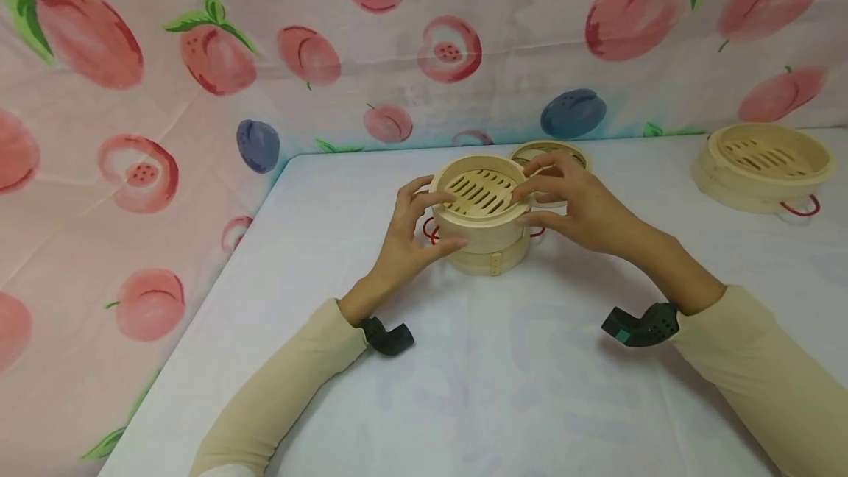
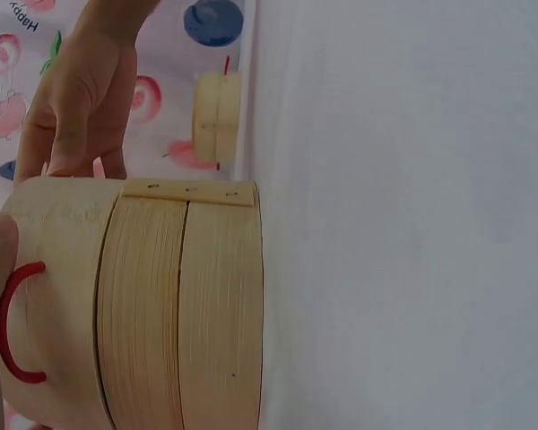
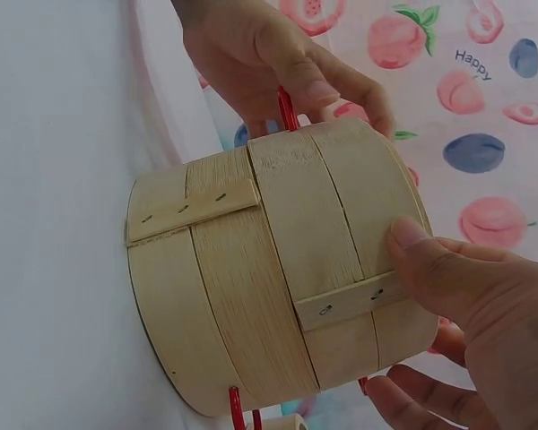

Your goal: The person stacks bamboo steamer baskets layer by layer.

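Two round bamboo steamer baskets stand stacked on the white table. The upper basket [image 1: 480, 236] has a slatted floor inside, and its wall meets the rim of the lower basket [image 1: 478, 265]. My left hand [image 1: 412, 230] grips the upper basket's left side, thumb low on the outer wall and fingers up at the rim. On the opposite side my right hand [image 1: 573, 201] holds it, with the thumb on the wall and fingertips at the rim. A red loop handle [image 3: 287, 109] shows beside the left hand's fingers in the right wrist view.
Just behind the stack is another round bamboo piece [image 1: 576, 157], partly hidden by my right hand. Farther right, a bamboo steamer basket [image 1: 742, 186] with a red handle stands near the table's back edge. Fruit-print cloth [image 1: 305, 109] hangs behind and at the left.
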Motion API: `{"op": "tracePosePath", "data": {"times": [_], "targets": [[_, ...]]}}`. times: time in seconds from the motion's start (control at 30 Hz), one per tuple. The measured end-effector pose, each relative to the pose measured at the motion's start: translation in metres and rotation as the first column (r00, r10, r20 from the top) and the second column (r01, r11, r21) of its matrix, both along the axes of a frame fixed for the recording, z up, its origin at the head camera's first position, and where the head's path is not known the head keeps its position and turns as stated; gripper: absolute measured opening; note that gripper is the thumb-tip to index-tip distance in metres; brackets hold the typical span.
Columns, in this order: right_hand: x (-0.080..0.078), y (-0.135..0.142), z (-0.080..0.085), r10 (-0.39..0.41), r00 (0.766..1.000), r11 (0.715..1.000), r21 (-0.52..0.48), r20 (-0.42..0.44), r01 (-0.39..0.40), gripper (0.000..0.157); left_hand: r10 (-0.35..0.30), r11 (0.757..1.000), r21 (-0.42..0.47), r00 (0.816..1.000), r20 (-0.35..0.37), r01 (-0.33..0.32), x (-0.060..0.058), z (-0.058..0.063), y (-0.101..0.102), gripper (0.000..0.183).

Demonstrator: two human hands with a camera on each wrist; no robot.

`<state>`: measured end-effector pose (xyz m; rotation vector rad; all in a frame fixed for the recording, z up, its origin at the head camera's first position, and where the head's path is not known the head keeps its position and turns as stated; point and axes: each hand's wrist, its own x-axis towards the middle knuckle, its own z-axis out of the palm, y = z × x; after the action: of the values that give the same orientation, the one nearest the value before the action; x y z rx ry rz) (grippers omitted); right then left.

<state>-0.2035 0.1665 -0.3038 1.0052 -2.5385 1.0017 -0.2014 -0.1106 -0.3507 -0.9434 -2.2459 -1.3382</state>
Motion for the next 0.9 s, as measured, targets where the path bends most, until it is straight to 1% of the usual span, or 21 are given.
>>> {"op": "tracePosePath", "data": {"times": [0.07,0.17,0.27,0.4,0.47,0.57,0.7,0.8,0.9], "targets": [[0.000,0.001,0.001,0.012,1.000,1.000,-0.002,-0.012,-0.012,0.030,0.017,1.000,-0.002,1.000,-0.007,-0.017,0.001,0.000,0.001,0.054],[-0.002,0.004,0.003,0.035,0.999,0.999,-0.011,-0.012,-0.035,0.032,0.021,1.000,0.012,1.000,-0.020,-0.021,0.002,-0.001,0.002,0.049],[-0.004,0.009,0.004,0.048,0.999,0.998,-0.029,0.006,-0.048,0.035,0.017,1.000,0.020,1.000,-0.023,-0.017,0.001,-0.001,0.002,0.047],[-0.009,0.014,0.003,0.053,0.998,0.997,-0.049,0.043,-0.051,0.039,0.010,0.999,0.038,1.000,-0.008,-0.010,0.002,0.001,0.002,0.046],[-0.009,0.016,0.002,0.049,0.997,0.997,-0.054,0.061,-0.046,0.040,0.005,0.999,0.049,1.000,-0.002,-0.005,0.004,0.004,0.002,0.045],[-0.011,0.018,0.001,0.038,0.996,0.998,-0.054,0.080,-0.033,0.042,-0.004,0.999,0.053,1.000,0.004,0.004,0.013,0.016,0.004,0.043],[-0.013,0.018,-0.002,0.045,0.996,0.998,-0.057,0.073,-0.041,0.043,-0.007,0.999,0.041,1.000,0.023,0.006,0.023,0.030,0.006,0.041],[-0.014,0.017,-0.004,0.054,0.996,0.997,-0.066,0.069,-0.050,0.043,-0.006,0.999,0.031,0.999,0.035,0.005,0.025,0.033,0.007,0.041],[-0.014,0.016,-0.006,0.059,0.996,0.996,-0.073,0.068,-0.054,0.042,-0.016,0.999,0.036,0.999,0.047,0.014,0.024,0.034,0.006,0.041]]}}
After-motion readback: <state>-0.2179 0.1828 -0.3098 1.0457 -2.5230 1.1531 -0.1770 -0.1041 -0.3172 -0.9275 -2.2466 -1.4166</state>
